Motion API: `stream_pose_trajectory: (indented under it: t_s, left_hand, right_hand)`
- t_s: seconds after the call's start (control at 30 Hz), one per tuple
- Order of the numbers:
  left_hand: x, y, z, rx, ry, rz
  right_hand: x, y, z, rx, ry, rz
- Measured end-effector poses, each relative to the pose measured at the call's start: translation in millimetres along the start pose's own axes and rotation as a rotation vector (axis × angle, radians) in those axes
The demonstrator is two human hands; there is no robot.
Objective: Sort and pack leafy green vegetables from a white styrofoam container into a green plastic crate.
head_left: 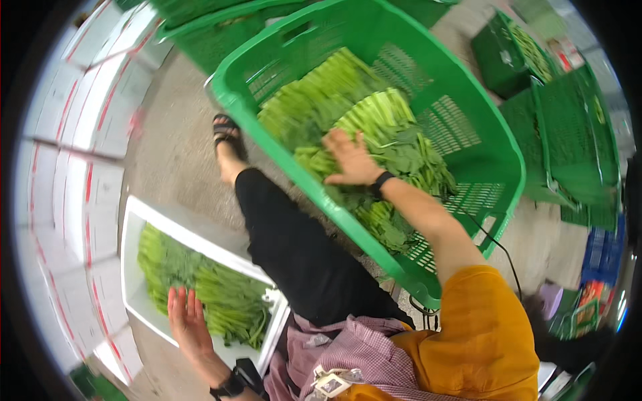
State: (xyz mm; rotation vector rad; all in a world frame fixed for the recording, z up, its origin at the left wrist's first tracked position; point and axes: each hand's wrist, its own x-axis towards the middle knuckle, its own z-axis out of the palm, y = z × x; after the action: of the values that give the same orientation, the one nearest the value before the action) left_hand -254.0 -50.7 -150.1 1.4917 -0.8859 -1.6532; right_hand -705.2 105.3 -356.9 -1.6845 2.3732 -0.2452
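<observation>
A large green perforated basket (461, 134) holds several bundles of leafy greens with pale stalks (314, 87). My right hand (350, 155) lies on the greens inside it, fingers spread and somewhat blurred. At the lower left a white foam box (144, 210) holds more leafy greens (234, 301). My left hand (192, 321) is over that box's near left part with its fingers extended, holding nothing; whether it touches the greens I cannot tell.
White boxes with red stripes (93, 207) are stacked along the left. Green crates (568, 140) stand at the right and top, some holding greens. A blue crate (602, 254) is at the far right. My sandalled foot (227, 140) is on the concrete floor (160, 147) beside the basket.
</observation>
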Motion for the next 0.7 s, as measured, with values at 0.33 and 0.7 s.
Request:
stream_pose_trajectory:
  t_s: [0.33,0.7]
  left_hand:
    - [4.0,2.7,-84.3,-0.121,0.225,0.046]
    - [23.3,-100.7,-206.6,-0.168,0.607,-0.156]
  right_hand:
    - [-14.8,106.3,-57.5,-0.018,-0.203,0.243]
    - [92.9,-277.1,-161.4,0.281,-0.129,-0.67]
